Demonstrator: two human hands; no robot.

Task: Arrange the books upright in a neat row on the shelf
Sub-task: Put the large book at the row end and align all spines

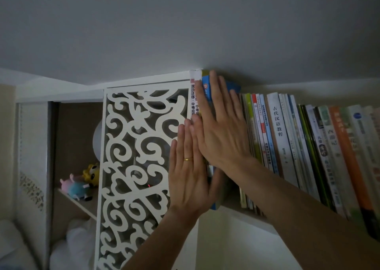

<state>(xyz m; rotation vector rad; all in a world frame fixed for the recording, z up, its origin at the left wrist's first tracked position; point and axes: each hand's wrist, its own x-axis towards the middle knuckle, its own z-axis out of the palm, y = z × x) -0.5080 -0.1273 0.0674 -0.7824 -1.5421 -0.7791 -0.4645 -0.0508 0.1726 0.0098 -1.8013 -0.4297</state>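
Observation:
A row of upright books [292, 142] stands on the white shelf [250, 214], leaning slightly left. At the row's left end a white-spined book with red characters [193, 93] and a blue book [205, 87] stick out toward me. My right hand [220, 124] lies flat with straight fingers against the spines of these end books. My left hand [187, 175], wearing a gold ring, presses flat lower down on the same books, its fingertips beside my right palm. The lower parts of those books are hidden by both hands.
A white carved lattice panel [135, 156] stands just left of the books. Behind it a lower shelf holds small plush toys [80, 185]. The ceiling [185, 23] sits close above the book tops. White bedding [67, 249] lies at the bottom left.

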